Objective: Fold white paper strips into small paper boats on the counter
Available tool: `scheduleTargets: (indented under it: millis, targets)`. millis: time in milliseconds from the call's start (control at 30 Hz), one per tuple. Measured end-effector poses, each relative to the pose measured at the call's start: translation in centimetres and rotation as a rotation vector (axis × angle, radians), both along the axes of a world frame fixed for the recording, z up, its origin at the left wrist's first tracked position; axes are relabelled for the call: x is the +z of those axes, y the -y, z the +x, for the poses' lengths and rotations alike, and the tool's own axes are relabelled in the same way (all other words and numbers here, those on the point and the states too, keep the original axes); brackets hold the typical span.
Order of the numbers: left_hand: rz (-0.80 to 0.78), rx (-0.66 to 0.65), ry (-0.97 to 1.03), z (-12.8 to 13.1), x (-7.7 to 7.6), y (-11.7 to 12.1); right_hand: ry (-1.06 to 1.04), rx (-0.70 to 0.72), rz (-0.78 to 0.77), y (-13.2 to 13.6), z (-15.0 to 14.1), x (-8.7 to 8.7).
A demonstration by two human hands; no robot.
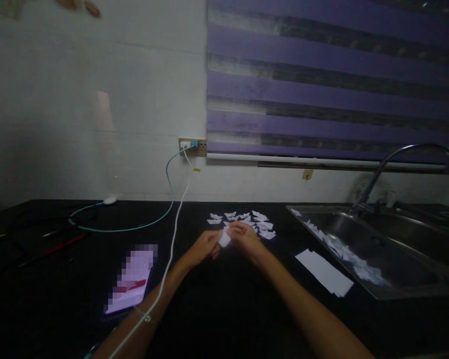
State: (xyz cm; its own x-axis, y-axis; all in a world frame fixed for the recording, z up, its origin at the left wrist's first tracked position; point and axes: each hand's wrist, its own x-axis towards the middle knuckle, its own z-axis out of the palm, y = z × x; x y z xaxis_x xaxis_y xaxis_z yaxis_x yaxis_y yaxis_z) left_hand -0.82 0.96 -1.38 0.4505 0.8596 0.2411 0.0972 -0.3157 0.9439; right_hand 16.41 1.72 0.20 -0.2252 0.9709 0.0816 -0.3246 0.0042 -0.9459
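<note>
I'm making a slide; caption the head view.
Left hand and right hand hold white paper near paper boats on a dark counter.

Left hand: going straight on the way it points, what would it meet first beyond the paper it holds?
Left hand would probably meet the right hand, just across the small white paper. Paper boats seem to lie beyond, though depth is unclear in this one view.
</note>
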Motion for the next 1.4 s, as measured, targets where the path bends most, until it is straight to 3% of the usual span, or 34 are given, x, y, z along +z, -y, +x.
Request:
scheduleTargets:
  millis: [267,400,600,767,933,1133,1400]
  targets:
    - [0.123,0.095,-0.106,0.3,0.1,0.1,0.057,0.097,0.0,0.1,-0.2,-0.4]
    - [0.107,0.086,-0.105,0.4,-0.1,0.3,0.203,0.011,0.136,-0.4,0.3,-0.9]
    - [-0.122,-0.084,0.04,0.4,-0.5,0.2,0.308,-0.034,0.267,-0.8,0.6,-0.8]
    - [-0.122,-0.016,0.161,0.2,-0.4,-0.5,0.388,-0.022,0.428,0.3,0.7,0.4]
    - [-0.087,0.035,0.154,0.0,-0.4,-0.8,0.599,-0.003,0.741,0.9,1.1,0.8]
    - [-0.035,0.071,0.116,-0.1,-0.2,-0.7,0.602,-0.001,0.648,0.8,1.2,0.7]
    - [-0.032,0.036,0.017,0.2,-1.0,-0.7,0.7,-0.164,0.894,0.3,1.3,0.3]
